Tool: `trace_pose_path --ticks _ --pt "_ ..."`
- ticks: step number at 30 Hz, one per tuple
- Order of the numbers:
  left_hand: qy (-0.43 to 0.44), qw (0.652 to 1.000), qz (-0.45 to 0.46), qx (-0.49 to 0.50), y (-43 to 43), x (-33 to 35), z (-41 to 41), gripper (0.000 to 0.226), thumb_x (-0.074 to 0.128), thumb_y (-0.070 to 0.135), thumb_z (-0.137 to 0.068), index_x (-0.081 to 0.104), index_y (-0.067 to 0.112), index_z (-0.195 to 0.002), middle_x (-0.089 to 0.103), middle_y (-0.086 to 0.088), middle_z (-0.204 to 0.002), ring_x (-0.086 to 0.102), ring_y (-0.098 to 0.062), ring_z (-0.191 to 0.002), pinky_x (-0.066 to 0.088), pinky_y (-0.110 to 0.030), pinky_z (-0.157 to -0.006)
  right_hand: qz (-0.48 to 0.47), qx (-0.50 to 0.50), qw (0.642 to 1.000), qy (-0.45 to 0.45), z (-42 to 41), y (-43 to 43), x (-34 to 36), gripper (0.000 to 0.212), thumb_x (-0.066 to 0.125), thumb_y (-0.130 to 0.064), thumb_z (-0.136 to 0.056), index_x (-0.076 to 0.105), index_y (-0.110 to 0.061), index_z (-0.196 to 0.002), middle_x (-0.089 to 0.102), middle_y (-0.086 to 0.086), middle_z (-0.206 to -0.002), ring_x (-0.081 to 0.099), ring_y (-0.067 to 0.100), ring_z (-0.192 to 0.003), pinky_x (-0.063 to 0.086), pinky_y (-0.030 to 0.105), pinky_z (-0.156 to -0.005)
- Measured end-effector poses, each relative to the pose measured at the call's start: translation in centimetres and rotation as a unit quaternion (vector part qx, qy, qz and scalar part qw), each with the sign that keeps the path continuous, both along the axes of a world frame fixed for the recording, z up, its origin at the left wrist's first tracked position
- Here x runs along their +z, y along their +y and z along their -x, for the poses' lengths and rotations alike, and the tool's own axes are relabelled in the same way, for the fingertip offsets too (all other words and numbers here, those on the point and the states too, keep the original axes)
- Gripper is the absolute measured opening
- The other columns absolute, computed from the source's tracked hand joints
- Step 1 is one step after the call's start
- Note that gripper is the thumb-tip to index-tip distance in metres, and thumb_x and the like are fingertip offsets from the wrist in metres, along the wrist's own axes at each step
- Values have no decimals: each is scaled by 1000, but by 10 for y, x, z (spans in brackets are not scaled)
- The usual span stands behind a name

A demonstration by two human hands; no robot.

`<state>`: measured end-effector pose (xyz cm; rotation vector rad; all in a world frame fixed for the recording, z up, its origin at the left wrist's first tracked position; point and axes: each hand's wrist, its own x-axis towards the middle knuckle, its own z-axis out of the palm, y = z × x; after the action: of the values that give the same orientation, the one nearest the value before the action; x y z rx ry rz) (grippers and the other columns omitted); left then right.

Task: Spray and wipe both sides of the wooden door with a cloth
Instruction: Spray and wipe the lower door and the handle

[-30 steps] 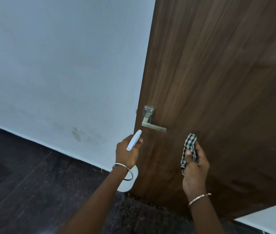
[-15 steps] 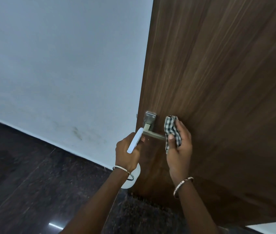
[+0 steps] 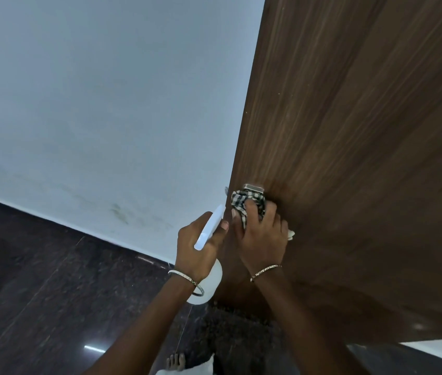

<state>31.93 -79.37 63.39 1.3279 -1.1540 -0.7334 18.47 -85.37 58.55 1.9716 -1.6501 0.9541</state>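
A dark wooden door (image 3: 363, 131) fills the right half of the view, its free edge toward the white wall. My right hand (image 3: 261, 234) grips a black-and-white checked cloth (image 3: 244, 203) wrapped over the metal door handle (image 3: 253, 188), of which only the top plate shows. My left hand (image 3: 199, 242) holds a white spray bottle (image 3: 210, 280) by its neck just left of the door edge, its nozzle pointing up toward the handle.
A white wall (image 3: 106, 117) with faint smudges stands to the left. The floor (image 3: 38, 293) is dark polished stone. A dark mat (image 3: 241, 334) lies at the door's foot, and my bare toes (image 3: 175, 361) show at the bottom.
My right hand rose from low on the door face with the cloth and moved left onto the handle, covering it. The left hand with the bottle stayed close by the door edge.
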Motion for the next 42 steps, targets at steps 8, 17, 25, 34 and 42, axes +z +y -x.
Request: trace_pose_path --ticks 8,17,25,34,42 --pt "5 997 -12 -76 -26 -4 -17 24 65 46 -84 60 67 -92 69 24 -88 69 -24 -84 60 -52 -76 -29 -33 995 -90 -9 0 12 32 50 -46 -105 57 -14 -102 70 1 -76 64 23 -61 47 38 -69" --pt "25 994 1 -110 -30 2 -29 26 66 39 -84 62 65 -91 69 12 -90 68 -24 -82 59 -54 -74 22 -97 919 -382 -32 9 40 23 38 -40 -103 49 -21 -94 59 -9 -74 59 18 -70 42 47 -94" --pt "73 991 -5 -114 -32 7 -39 29 70 29 -87 68 57 -94 73 11 -90 70 -23 -86 59 -54 -77 69 -104 987 -103 -38 -10 24 26 68 -37 -95 58 -24 -115 58 16 -126 56 36 -108 44 50 -90" --pt "87 990 -7 -107 -38 5 -35 40 72 21 -88 66 60 -85 71 28 -85 72 -11 -83 61 -31 -71 47 -23 998 44 -6 -12 4 31 64 -42 -96 55 -24 -119 67 15 -104 67 29 -81 56 39 -66" --pt "97 990 1 -99 -44 4 -32 32 73 20 -87 66 51 -91 70 23 -86 72 -22 -87 62 -36 -72 43 -22 998 -38 -11 -12 17 34 34 -48 -109 46 -17 -102 66 6 -74 60 23 -51 43 27 -47"
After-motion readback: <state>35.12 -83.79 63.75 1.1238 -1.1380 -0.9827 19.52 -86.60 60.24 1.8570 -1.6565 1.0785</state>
